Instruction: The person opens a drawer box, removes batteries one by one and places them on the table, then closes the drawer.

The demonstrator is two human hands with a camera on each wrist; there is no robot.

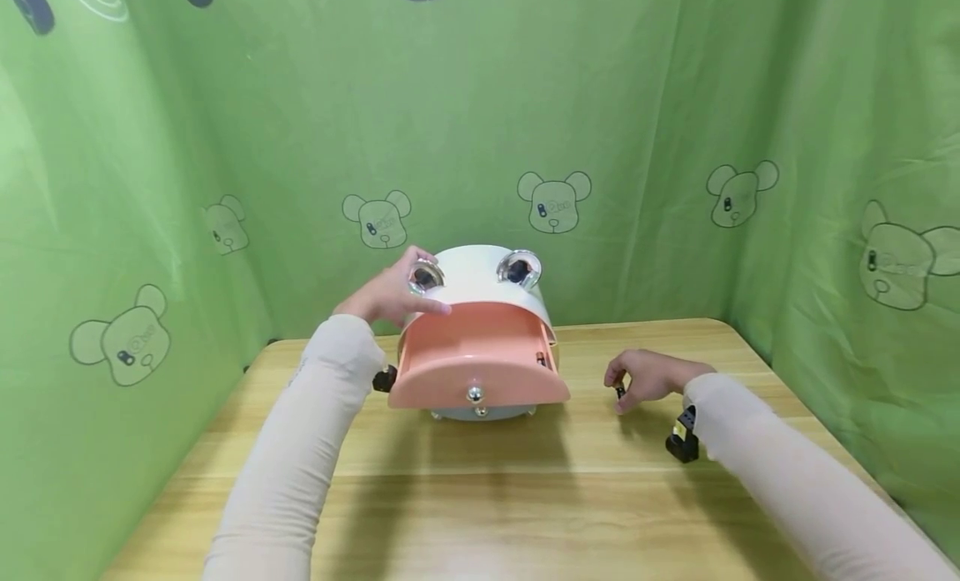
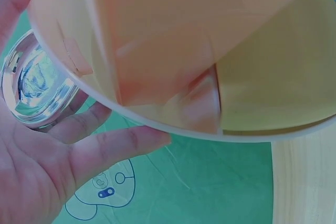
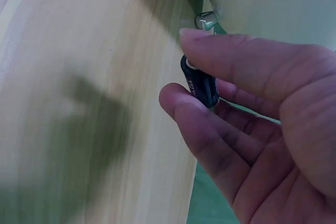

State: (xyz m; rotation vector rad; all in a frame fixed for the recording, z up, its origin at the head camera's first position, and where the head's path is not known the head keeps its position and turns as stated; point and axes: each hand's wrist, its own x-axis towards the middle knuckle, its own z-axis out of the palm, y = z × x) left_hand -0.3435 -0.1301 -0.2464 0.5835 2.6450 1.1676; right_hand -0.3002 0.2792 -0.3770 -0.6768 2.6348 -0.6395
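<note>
A white frog-shaped storage box point(image 1: 474, 268) with silver-ringed eyes stands on the table, its pink drawer point(image 1: 480, 383) pulled out. My left hand point(image 1: 392, 291) holds the box at the eye on the left, thumb along the front rim. In the left wrist view, the fingers point(image 2: 79, 124) reach behind the silver eye ring point(image 2: 37, 82). Inside the drawer, by its right wall, lies a small battery point(image 1: 541, 358). To the right of the box, my right hand point(image 1: 648, 377) pinches a small black battery point(image 3: 202, 85) between thumb and fingers, over the table.
The wooden table point(image 1: 495, 498) carries the box near its back edge. A green curtain point(image 1: 465, 106) with bear-head prints surrounds the back and both sides. Black wrist cameras hang under both sleeves, one beside the right forearm point(image 1: 795, 473).
</note>
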